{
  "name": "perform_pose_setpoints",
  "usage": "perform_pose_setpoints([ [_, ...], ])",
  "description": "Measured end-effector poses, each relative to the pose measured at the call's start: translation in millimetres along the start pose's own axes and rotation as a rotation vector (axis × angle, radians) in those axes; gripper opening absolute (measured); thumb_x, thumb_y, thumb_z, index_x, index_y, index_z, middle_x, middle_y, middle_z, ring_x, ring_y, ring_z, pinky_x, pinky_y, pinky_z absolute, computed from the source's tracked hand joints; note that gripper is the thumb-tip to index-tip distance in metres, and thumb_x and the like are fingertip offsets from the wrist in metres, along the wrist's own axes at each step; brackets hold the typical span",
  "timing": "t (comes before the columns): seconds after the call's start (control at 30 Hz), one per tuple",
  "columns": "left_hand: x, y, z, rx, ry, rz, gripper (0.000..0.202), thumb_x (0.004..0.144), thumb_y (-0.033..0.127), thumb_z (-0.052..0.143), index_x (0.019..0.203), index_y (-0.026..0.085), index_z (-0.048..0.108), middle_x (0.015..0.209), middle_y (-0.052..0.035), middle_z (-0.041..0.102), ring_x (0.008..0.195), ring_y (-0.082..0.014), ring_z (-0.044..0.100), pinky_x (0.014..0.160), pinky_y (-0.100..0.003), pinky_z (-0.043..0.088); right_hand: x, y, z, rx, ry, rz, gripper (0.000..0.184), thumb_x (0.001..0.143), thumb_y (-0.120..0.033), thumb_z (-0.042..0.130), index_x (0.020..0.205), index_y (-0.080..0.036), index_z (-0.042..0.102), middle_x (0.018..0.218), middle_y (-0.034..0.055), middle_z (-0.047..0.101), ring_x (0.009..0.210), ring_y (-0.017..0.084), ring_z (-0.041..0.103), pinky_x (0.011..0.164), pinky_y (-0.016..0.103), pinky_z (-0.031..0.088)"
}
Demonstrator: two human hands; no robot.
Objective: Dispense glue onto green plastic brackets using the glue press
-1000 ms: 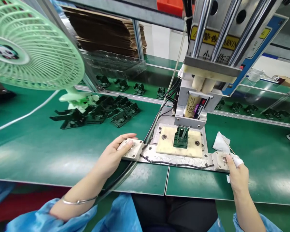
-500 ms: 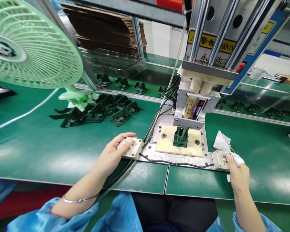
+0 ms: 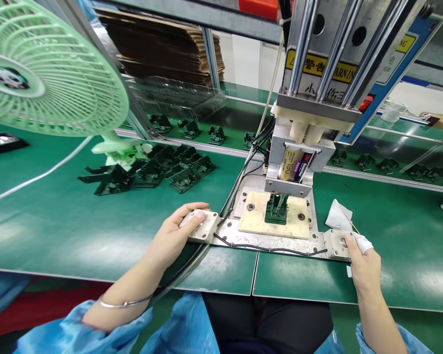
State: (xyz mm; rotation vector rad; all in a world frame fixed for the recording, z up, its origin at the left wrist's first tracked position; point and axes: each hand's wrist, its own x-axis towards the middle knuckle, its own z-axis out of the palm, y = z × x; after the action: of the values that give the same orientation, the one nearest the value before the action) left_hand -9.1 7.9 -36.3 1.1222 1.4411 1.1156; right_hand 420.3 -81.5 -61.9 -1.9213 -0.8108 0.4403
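Head view: the green part is sitting in the cream fixture plate at the middle of the bench, directly under the machine head, which is hanging just above it; loading looks done, the machine's stroke seems to be under way, and lifting the part out is left. The left hand is lying open, fingers pressing the left button block; the right hand is touching the right button block with a taped fingertip, its other fingers curling under, and whether they are holding anything I cannot tell. The part is looking small, dark, ribbed and upright; like parts are lying heaped far left.

Two hands, two button blocks, one fan.
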Motion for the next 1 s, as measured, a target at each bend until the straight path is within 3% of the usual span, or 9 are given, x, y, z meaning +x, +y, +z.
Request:
perform_pose_setpoints([
  [0.2,1.7,-3.0,-1.4,0.002,0.000,0.010,0.058,0.071,0.065,0.078,0.111,0.024,0.068,0.104,-0.0039,0.074,0.087,-0.0205,0.066,0.074,-0.024,0.053,-1.1,-1.8,-0.2,-0.001,0.006,-0.037,0.069,0.067,-0.076,0.068,0.091,-0.013,0.079,0.087,0.0142,0.079,0.087,0.034,0.072,0.074,0.038,0.052],
  [0.4,2.2,-2.9,-1.0,-0.004,-0.003,0.012,0.059,0.071,0.065,0.078,0.111,0.023,0.068,0.104,-0.0045,0.074,0.085,-0.0209,0.066,0.072,-0.025,0.053,-0.4,-0.6,-0.2,-0.008,0.001,0.003,0.070,0.066,-0.077,0.068,0.094,-0.013,0.079,0.094,0.0149,0.079,0.097,0.037,0.070,0.082,0.041,0.051],
  [0.63,-1.2,1.6,1.1,0.017,0.013,0.006,0.062,0.069,0.067,0.078,0.110,0.022,0.068,0.104,-0.0053,0.074,0.084,-0.0218,0.067,0.072,-0.026,0.053,0.0,4.4,0.2,-0.009,0.004,0.000,0.069,0.067,-0.077,0.069,0.094,-0.014,0.079,0.091,0.0144,0.078,0.092,0.035,0.071,0.077,0.039,0.051],
  [1.0,-0.3,-0.7,-0.2,0.033,0.011,0.008,0.062,0.071,0.068,0.077,0.112,0.022,0.069,0.104,-0.0041,0.076,0.084,-0.0208,0.066,0.075,-0.027,0.052,-0.9,0.1,-0.1,0.004,0.001,0.045,0.068,0.064,-0.076,0.069,0.093,-0.015,0.078,0.093,0.0140,0.078,0.098,0.037,0.070,0.083,0.041,0.050],
])
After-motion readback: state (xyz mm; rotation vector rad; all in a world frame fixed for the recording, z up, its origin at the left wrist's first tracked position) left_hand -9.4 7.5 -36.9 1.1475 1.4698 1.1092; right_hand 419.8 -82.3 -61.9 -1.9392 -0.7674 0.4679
